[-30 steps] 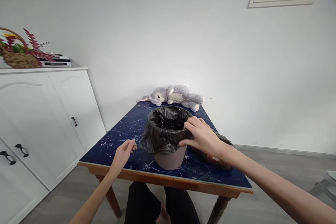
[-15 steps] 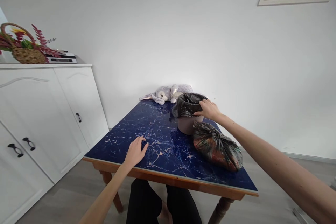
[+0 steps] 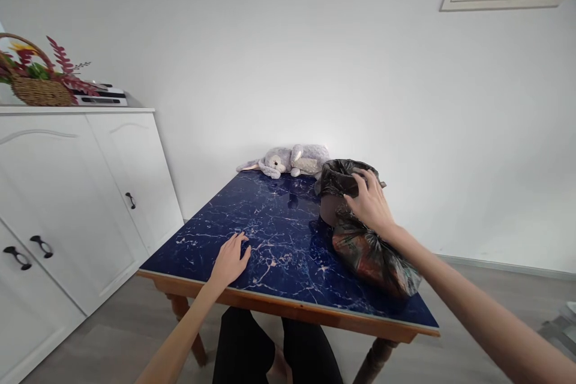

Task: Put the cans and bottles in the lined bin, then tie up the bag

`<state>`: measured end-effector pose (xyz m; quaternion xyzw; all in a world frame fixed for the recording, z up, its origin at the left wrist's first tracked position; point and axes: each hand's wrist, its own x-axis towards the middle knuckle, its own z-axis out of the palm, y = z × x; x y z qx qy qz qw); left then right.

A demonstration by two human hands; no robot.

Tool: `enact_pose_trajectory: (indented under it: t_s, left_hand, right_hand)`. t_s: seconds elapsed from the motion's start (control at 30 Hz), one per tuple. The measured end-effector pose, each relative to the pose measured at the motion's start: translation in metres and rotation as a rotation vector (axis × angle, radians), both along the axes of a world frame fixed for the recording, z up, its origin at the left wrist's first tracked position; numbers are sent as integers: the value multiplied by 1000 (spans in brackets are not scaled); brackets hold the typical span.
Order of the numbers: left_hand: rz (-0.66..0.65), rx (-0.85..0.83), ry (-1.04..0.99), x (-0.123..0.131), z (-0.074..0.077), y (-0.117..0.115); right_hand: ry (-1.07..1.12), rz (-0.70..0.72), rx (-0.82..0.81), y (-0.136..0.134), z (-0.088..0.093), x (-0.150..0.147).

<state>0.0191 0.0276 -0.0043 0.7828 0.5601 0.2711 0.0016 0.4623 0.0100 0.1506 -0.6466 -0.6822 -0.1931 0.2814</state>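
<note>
My left hand [image 3: 230, 260] rests on the blue marble-patterned tabletop [image 3: 270, 234] near its front edge, fingers stretched out and nothing in them. To the right, my right hand [image 3: 371, 203] is in front of the small brownish bin [image 3: 330, 209], its fingers apart; whether it touches the bin I cannot tell. A black bin bag [image 3: 336, 176] lines the bin and folds over its rim. Just below that hand lies a full, knotted black rubbish bag [image 3: 366, 255] with orange and green contents showing through. My right hand and forearm cover part of both.
A grey plush rabbit [image 3: 297, 160] lies along the table's back edge by the wall. On the left stands a white cabinet [image 3: 76, 180], topped by a wicker flower basket [image 3: 41, 91] and a white device [image 3: 104, 98].
The bin has shifted right on the table. My right hand has let go of the lined rim, its fingers now spread. My left hand has stayed on the tabletop.
</note>
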Motion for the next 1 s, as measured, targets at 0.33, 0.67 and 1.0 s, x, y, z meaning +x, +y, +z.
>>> enact_pose_trajectory:
  t_s: [0.33, 0.67, 1.0]
  left_hand:
    - [27, -12, 59, 1, -3, -2]
    - [85, -33, 131, 7, -9, -8]
    - [100, 1, 139, 8, -6, -17]
  right_hand:
    - [474, 656, -291, -91, -139, -83]
    - [513, 504, -348, -80, -174, -90]
    - [493, 462, -349, -83, -177, -92]
